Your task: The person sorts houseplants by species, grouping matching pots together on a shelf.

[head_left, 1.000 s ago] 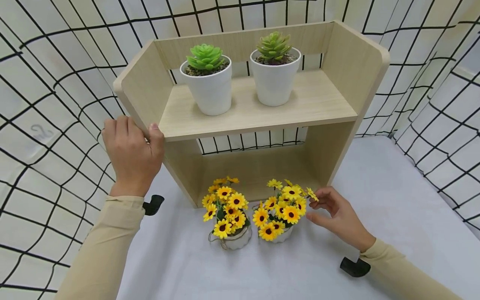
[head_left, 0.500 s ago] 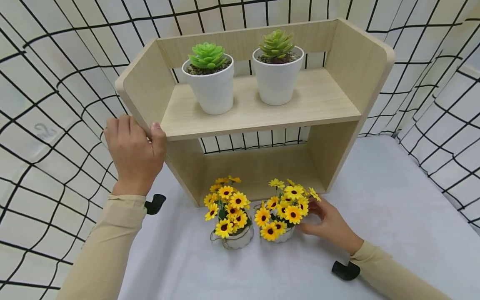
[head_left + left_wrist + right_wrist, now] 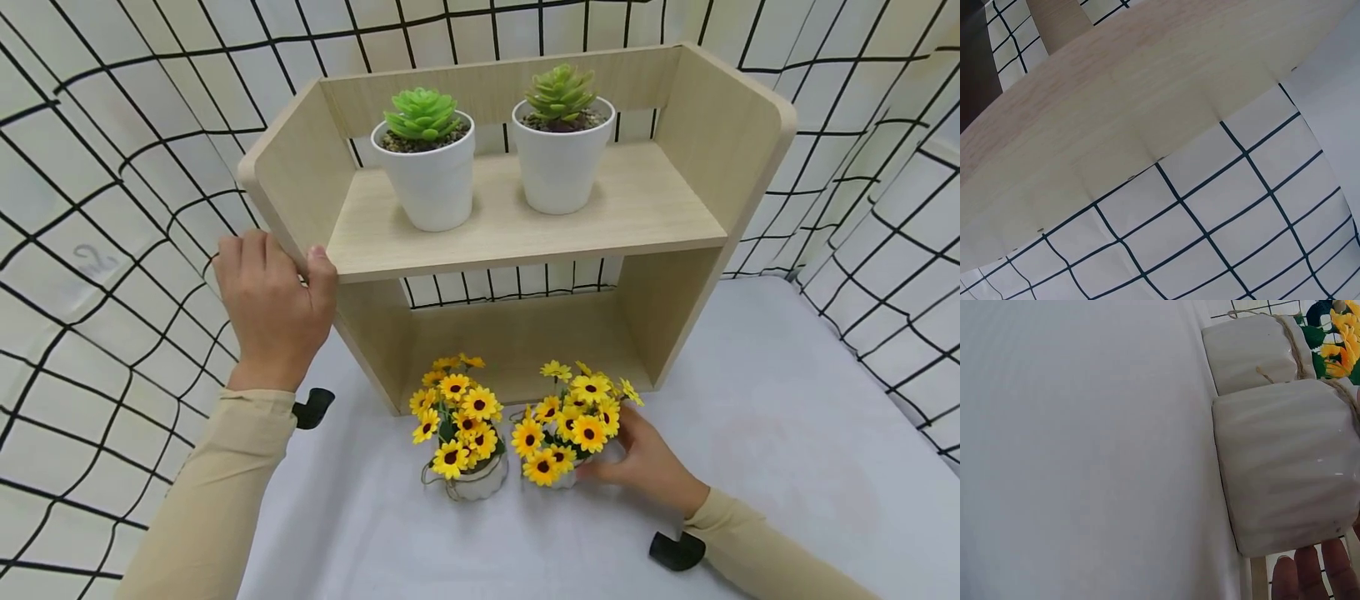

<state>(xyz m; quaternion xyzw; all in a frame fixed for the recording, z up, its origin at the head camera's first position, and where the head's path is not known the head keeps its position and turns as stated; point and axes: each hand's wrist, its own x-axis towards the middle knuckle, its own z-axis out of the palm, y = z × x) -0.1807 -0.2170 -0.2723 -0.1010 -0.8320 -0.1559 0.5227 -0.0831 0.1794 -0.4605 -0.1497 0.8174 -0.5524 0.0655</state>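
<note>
My left hand (image 3: 273,304) grips the left side panel of a pale wooden shelf (image 3: 525,254), thumb on the inner side. In the left wrist view the panel (image 3: 1147,106) fills much of the frame. My right hand (image 3: 652,467) reaches around the right-hand pot of yellow artificial flowers (image 3: 588,429). Its thumb is at the pot's front; its other fingers are partly hidden behind the blooms. In the right wrist view, fairly straight fingers (image 3: 1307,575) show beside the white pot (image 3: 1285,469). A second flower pot (image 3: 480,482), tied with twine, stands to its left.
Two white pots with green succulents, one on the left (image 3: 431,179) and one on the right (image 3: 562,162), stand on the upper shelf. Black wire mesh (image 3: 112,250) encloses the back and sides. A white cloth (image 3: 375,533) covers the surface.
My right hand has moved left and closer around the right-hand flower pot, its thumb now at the pot. My left hand keeps its grip on the shelf. The view has shifted slightly.
</note>
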